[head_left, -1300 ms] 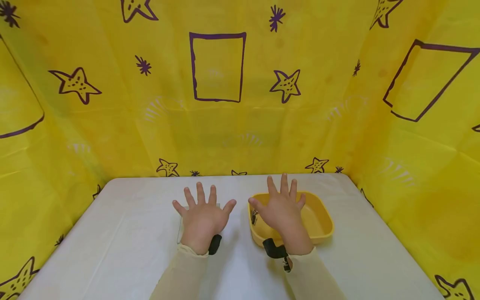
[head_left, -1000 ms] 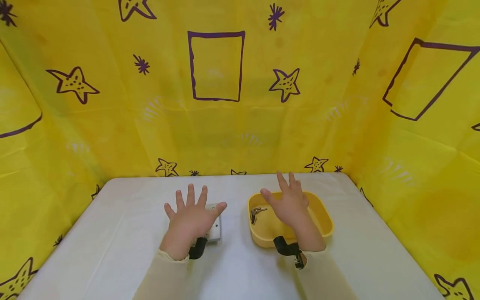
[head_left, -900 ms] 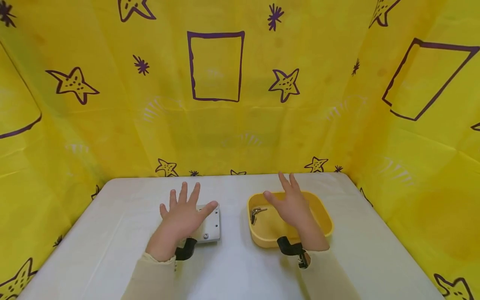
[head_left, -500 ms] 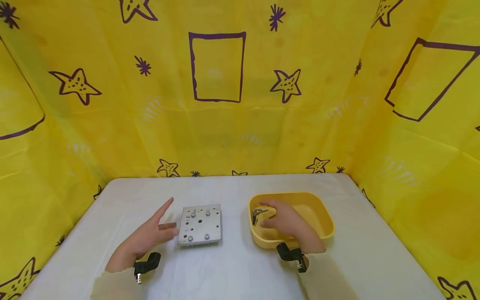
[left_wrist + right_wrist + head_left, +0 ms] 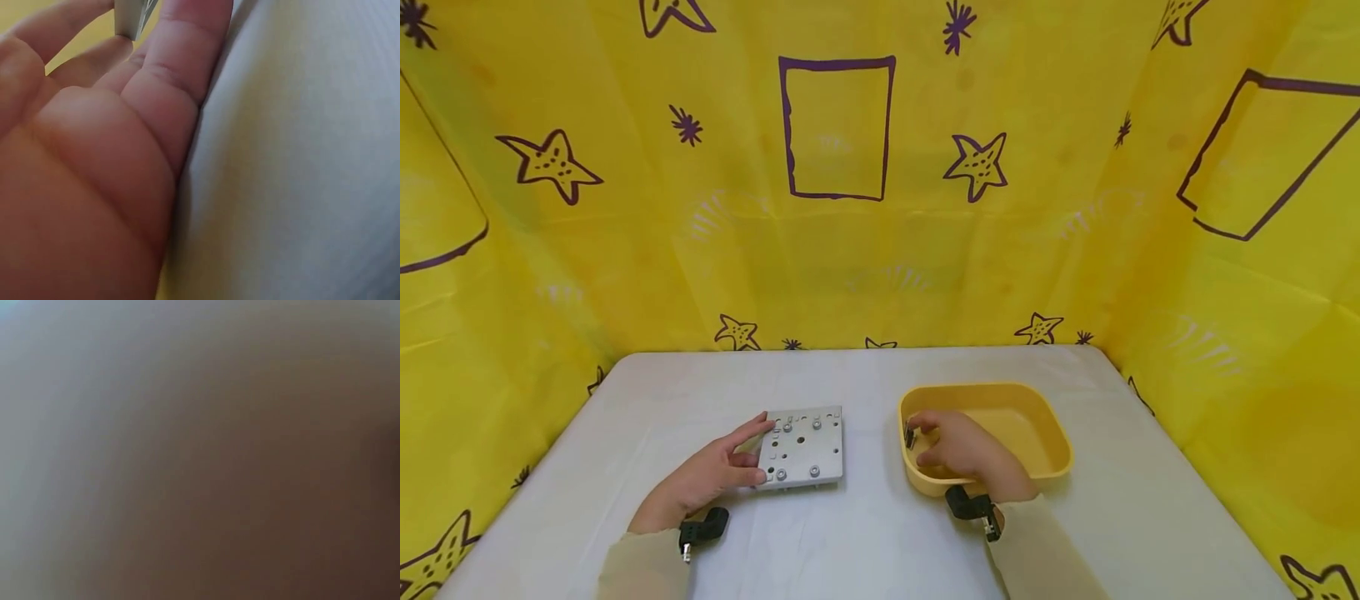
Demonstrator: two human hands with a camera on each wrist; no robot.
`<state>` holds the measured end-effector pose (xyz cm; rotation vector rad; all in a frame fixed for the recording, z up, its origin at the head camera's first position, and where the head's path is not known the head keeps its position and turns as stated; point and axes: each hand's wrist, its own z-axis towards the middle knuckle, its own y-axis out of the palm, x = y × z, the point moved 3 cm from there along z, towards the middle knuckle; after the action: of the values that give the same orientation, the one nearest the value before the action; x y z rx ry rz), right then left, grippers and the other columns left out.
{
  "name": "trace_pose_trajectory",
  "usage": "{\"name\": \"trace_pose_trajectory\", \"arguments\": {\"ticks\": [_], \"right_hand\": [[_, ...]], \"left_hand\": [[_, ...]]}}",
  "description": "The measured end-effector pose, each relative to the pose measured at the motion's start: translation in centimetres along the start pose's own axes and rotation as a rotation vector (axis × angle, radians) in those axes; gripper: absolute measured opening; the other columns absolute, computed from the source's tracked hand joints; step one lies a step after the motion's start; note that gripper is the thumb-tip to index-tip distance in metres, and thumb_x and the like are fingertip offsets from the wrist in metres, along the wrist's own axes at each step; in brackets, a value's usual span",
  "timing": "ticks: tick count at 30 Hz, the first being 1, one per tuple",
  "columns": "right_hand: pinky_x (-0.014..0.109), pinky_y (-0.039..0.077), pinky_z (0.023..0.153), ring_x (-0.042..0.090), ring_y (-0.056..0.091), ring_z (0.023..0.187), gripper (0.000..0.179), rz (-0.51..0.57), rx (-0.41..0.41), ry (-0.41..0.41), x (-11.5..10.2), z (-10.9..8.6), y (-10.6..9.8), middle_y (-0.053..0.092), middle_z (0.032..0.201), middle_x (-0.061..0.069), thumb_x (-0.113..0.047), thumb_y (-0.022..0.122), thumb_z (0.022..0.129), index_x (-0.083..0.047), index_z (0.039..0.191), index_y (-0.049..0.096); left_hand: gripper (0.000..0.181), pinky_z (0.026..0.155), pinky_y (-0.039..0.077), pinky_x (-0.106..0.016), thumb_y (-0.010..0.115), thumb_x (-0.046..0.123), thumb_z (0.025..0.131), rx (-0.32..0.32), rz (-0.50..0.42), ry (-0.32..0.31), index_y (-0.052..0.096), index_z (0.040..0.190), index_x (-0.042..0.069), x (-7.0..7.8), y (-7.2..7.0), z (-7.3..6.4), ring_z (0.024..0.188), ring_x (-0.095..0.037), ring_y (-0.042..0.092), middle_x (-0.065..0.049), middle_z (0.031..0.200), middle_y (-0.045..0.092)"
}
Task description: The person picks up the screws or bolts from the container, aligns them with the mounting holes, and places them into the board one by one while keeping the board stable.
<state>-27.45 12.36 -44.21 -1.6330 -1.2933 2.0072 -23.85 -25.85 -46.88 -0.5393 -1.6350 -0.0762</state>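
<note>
A square silver metal plate (image 5: 820, 446) with holes and several socket-head screws in its face sits left of the middle of the table. My left hand (image 5: 703, 477) grips its left side, index finger near the far corner and thumb at the near corner. In the left wrist view, the plate's edge (image 5: 128, 19) shows between the fingers. My right hand (image 5: 966, 450) reaches into a yellow plastic tub (image 5: 1045, 425), curved thumb and index finger apart beside a few small dark metal screws (image 5: 910, 436). The right wrist view is only a dark blur.
A white cloth covers the table (image 5: 700, 375). Yellow curtains (image 5: 880, 267) with drawn stars and frames stand close behind it and on both sides. The tub's raised rim (image 5: 985, 385) surrounds the right hand.
Both hands were spread over the plate and tub. The left swung out leftward, then came in to grip the plate's left side; the right lowered into the tub toward the screws.
</note>
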Motion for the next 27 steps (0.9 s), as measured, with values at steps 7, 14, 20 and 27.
{"name": "trace_pose_trajectory", "arguments": {"ticks": [7,14,20,27], "right_hand": [[0.041,0.045,0.089,0.019,0.059,0.095,0.040,-0.062,-0.004,-0.059,0.0,0.1,0.9,0.067,0.111,0.001,-0.002,0.079,0.075,-0.014,0.113,0.070],[0.042,0.046,0.090,0.021,0.060,0.095,0.029,-0.176,-0.005,-0.061,0.0,0.6,1.2,0.068,0.105,0.000,-0.003,0.078,0.077,-0.013,0.104,0.074],[0.039,0.047,0.083,0.017,0.059,0.087,0.024,-0.191,0.002,-0.045,0.0,1.0,1.0,0.067,0.094,-0.006,-0.003,0.079,0.078,-0.013,0.099,0.076],[0.037,0.048,0.082,0.015,0.058,0.084,0.019,-0.205,0.002,-0.036,-0.7,0.7,0.8,0.066,0.090,-0.007,-0.003,0.076,0.080,-0.014,0.095,0.075]], "left_hand": [[0.090,0.094,0.042,-0.036,0.082,0.014,0.083,-0.027,-0.033,-0.029,0.033,0.157,0.017,-0.6,0.1,0.0,0.122,-0.032,0.051,-0.002,0.167,0.005],[0.090,0.093,0.044,-0.033,0.083,0.013,0.082,-0.031,-0.059,-0.040,0.034,0.157,0.018,-0.6,0.1,0.1,0.119,-0.031,0.055,-0.003,0.166,0.007],[0.091,0.089,0.047,-0.031,0.083,0.011,0.081,-0.022,-0.057,-0.027,0.033,0.157,0.015,0.2,-0.1,0.1,0.117,-0.031,0.055,-0.003,0.167,0.004],[0.091,0.091,0.047,-0.030,0.083,0.009,0.081,-0.026,-0.094,-0.021,0.033,0.157,0.014,-0.2,-0.1,0.3,0.120,-0.031,0.055,-0.004,0.167,0.005]]}}
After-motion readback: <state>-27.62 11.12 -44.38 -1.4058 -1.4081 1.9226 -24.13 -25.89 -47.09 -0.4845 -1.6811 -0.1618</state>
